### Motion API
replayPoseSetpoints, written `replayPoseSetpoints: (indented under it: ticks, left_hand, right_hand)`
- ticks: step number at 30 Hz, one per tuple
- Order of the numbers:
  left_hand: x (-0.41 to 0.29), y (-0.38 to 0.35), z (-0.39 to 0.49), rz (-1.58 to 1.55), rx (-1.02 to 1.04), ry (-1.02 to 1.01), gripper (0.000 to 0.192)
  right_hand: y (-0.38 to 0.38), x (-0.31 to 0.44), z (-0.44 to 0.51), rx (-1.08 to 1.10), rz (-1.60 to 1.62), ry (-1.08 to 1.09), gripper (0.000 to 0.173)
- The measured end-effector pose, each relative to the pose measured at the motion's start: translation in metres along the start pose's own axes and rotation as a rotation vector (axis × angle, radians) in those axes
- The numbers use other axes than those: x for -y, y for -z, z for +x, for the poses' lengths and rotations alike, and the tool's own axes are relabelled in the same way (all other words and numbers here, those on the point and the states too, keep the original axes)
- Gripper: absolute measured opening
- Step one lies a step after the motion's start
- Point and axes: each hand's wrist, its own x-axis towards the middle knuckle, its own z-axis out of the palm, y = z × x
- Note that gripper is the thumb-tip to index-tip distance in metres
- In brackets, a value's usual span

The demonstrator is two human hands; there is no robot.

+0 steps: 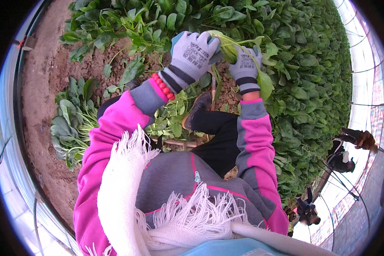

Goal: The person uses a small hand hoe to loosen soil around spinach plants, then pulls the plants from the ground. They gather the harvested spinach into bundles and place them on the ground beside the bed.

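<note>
Both my hands wear grey knit work gloves with printing on the backs. My left hand (194,51), with red beads at its wrist, is closed around the stem end of a bunch of leafy greens (228,48), which look like spinach. Beside it, at the other side of the bunch, my right hand (245,60) grips stems, and a broad leaf hangs down past its wrist. Below my left hand a thin rod-like handle (214,86) stands near my shoe; what it belongs to is hidden. A heap of picked greens (70,123) lies on the soil at the left.
Dense growing greens (307,76) fill the top and right. Bare soil (48,96) runs along the left beside the plastic greenhouse wall (9,105). Loose leaves lie around my shoe (196,110). Several people (342,160) are far off at the lower right.
</note>
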Motion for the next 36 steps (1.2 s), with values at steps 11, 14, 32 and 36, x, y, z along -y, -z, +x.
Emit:
replayPoseSetpoints:
  ticks: [11, 14, 32, 36]
  left_hand:
    - [0.023, 0.009, 0.002, -0.144, -0.126, 0.123, 0.025]
    - [0.048, 0.015, 0.001, -0.409, -0.287, 0.282, 0.028]
    - [0.081, 0.018, -0.006, -0.222, 0.335, 0.258, 0.046]
    - [0.067, 0.018, -0.002, -0.628, -0.146, 0.134, 0.050]
  right_hand:
    - [-0.001, 0.008, -0.004, -0.015, -0.019, 0.035, 0.061]
    - [-0.004, -0.002, -0.002, -0.024, -0.027, -0.067, 0.057]
    - [-0.033, -0.065, 0.007, -0.391, 0.613, 0.233, 0.071]
    - [-0.057, -0.070, 0.006, -0.463, 0.385, 0.389, 0.083]
